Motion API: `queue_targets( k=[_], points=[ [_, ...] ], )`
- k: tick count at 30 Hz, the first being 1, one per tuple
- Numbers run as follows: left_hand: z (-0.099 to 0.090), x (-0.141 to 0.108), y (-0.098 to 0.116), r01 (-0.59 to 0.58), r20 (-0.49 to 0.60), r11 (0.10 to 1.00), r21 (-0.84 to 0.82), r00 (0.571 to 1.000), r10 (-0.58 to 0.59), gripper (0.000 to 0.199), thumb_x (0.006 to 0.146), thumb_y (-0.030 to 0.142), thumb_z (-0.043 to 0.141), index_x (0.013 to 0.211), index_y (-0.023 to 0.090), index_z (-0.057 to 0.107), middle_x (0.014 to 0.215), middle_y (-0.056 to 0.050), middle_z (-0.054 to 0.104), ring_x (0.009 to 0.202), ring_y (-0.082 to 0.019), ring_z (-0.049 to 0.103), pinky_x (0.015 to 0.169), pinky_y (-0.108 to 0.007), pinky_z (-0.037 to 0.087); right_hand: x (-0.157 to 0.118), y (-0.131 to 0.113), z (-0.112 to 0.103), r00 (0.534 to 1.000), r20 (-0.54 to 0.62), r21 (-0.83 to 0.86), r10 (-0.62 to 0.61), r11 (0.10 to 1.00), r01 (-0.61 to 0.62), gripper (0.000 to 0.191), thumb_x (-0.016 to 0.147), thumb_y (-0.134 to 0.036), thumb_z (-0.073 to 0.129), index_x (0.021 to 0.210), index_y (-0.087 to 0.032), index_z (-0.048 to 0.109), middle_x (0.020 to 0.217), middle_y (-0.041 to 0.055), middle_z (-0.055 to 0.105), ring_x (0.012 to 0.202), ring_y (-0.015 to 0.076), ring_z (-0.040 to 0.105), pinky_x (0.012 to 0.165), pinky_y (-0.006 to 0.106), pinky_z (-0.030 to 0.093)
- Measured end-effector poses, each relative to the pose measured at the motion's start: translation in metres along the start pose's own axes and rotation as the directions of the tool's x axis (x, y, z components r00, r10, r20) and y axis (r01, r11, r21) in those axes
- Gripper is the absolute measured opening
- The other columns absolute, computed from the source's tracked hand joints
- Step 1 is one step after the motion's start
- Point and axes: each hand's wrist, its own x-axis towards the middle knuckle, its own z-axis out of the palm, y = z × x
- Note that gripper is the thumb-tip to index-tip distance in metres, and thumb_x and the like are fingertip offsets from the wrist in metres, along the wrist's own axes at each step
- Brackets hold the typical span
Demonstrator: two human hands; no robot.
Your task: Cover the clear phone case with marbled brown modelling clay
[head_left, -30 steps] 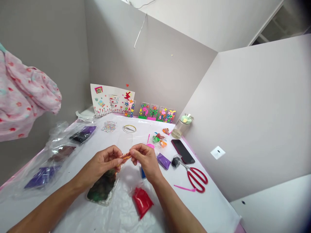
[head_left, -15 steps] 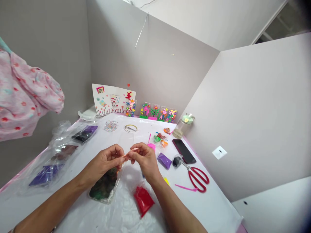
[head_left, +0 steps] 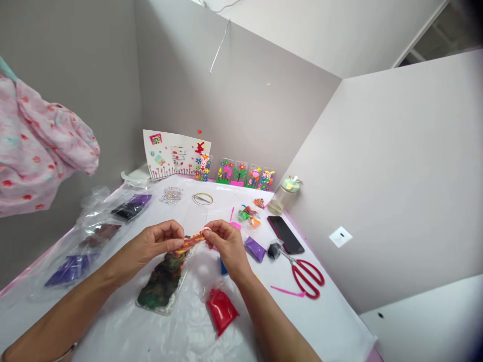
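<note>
A strip of orange and yellow marbled clay (head_left: pixel 193 241) is stretched between my two hands. My left hand (head_left: pixel 160 241) pinches its left end, and my right hand (head_left: pixel 226 246) pinches its right end. Below the strip lies a clear phone case (head_left: pixel 162 286) covered with dark green, black and yellowish marbled clay; its upper part is partly hidden by the strip and my left hand. A red clay packet (head_left: pixel 222 311) rests on the plastic sheet, beside my right forearm.
Red-handled scissors (head_left: pixel 308 279), a dark phone (head_left: pixel 286 235), a purple packet (head_left: pixel 255 249) and a bottle (head_left: pixel 284 196) are at the right. Bagged clay packets (head_left: pixel 71 270) lie left. Decorated cases (head_left: pixel 240 173) lean on the back wall. Rhinestones (head_left: pixel 171 195) and a bracelet (head_left: pixel 203 199) lie farther back.
My hands have moved apart, my left hand shifting left. The clay between them now shows as a longer, wider strip, and more of the dark case is visible.
</note>
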Motion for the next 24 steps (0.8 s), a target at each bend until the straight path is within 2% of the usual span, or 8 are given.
queue_targets(
  k=[3,5,8,12,15,18,21,24],
  points=[
    [-0.007,0.003,-0.002,0.002,0.030,0.996,0.086,1.000,-0.005,0.025,0.088,0.045,0.056,0.088,0.020,0.062,0.077,-0.001,0.063,0.070,-0.017,0.058,0.070,-0.029,0.046,-0.001,0.001,0.004,0.999,0.041,-0.041,0.018,0.999,-0.016,0.020,0.074,-0.035,0.072,0.081,-0.017,0.069,0.066,-0.0003,0.064,0.057,0.0107,0.050,0.055,0.024,0.040],
    [-0.014,0.009,-0.013,-0.018,-0.078,0.966,0.260,0.996,0.039,0.029,0.087,0.048,0.054,0.092,0.021,0.062,0.085,-0.003,0.065,0.075,-0.020,0.060,0.072,-0.033,0.047,-0.004,0.001,0.008,0.995,0.093,-0.062,0.041,0.997,-0.036,0.020,0.075,-0.037,0.071,0.081,-0.017,0.070,0.067,0.0002,0.065,0.057,0.0111,0.050,0.055,0.024,0.040],
    [-0.025,0.019,-0.040,0.048,-0.254,0.827,0.560,0.960,0.117,0.038,0.081,0.051,0.057,0.103,0.021,0.060,0.103,-0.008,0.065,0.087,-0.026,0.062,0.076,-0.036,0.047,-0.007,0.001,0.013,0.979,0.186,-0.090,0.081,0.994,-0.065,0.022,0.075,-0.039,0.071,0.081,-0.017,0.070,0.067,-0.0001,0.065,0.057,0.0102,0.049,0.056,0.023,0.039],
    [-0.027,0.023,-0.068,0.113,-0.201,0.735,0.669,0.979,0.032,0.042,0.083,0.051,0.053,0.111,0.022,0.060,0.105,-0.009,0.066,0.090,-0.027,0.064,0.078,-0.035,0.045,-0.007,0.000,0.014,0.918,0.365,-0.010,0.156,0.987,-0.163,0.028,0.072,-0.041,0.075,0.087,-0.018,0.068,0.071,-0.0006,0.066,0.059,0.0096,0.052,0.057,0.022,0.040],
    [-0.024,0.026,-0.073,0.134,-0.199,0.728,0.672,0.980,0.002,0.034,0.083,0.049,0.052,0.101,0.023,0.063,0.100,-0.008,0.067,0.087,-0.027,0.064,0.074,-0.033,0.043,-0.005,0.005,0.011,0.871,0.455,-0.006,0.184,0.979,-0.203,0.028,0.073,-0.039,0.075,0.088,-0.017,0.066,0.073,-0.0002,0.065,0.060,0.0099,0.053,0.058,0.023,0.041],
    [-0.023,0.030,-0.074,0.157,-0.200,0.763,0.627,0.979,-0.038,0.027,0.078,0.044,0.057,0.091,0.021,0.063,0.087,-0.006,0.066,0.078,-0.026,0.062,0.067,-0.032,0.041,-0.002,0.021,0.009,0.935,0.325,-0.269,0.144,0.962,-0.055,0.013,0.079,-0.028,0.070,0.085,-0.018,0.065,0.073,-0.0002,0.064,0.063,0.0116,0.054,0.061,0.024,0.041],
    [-0.022,0.033,-0.071,0.132,-0.159,0.817,0.562,0.986,-0.050,0.023,0.076,0.041,0.059,0.088,0.021,0.058,0.079,-0.002,0.064,0.075,-0.023,0.061,0.065,-0.030,0.043,-0.002,0.037,0.008,0.966,0.259,-0.595,0.009,0.789,0.152,0.010,0.080,-0.015,0.068,0.088,-0.021,0.066,0.082,0.0005,0.063,0.074,0.0147,0.057,0.069,0.027,0.042],
    [-0.019,0.031,-0.062,0.068,-0.064,0.955,0.288,0.997,-0.052,0.024,0.078,0.038,0.061,0.089,0.021,0.049,0.082,0.001,0.063,0.075,-0.020,0.063,0.067,-0.029,0.046,-0.004,0.040,0.008,0.958,0.282,-0.700,-0.059,0.670,0.247,0.020,0.081,-0.014,0.068,0.098,-0.024,0.064,0.092,0.0016,0.061,0.079,0.0160,0.058,0.072,0.029,0.044]
  ],
)
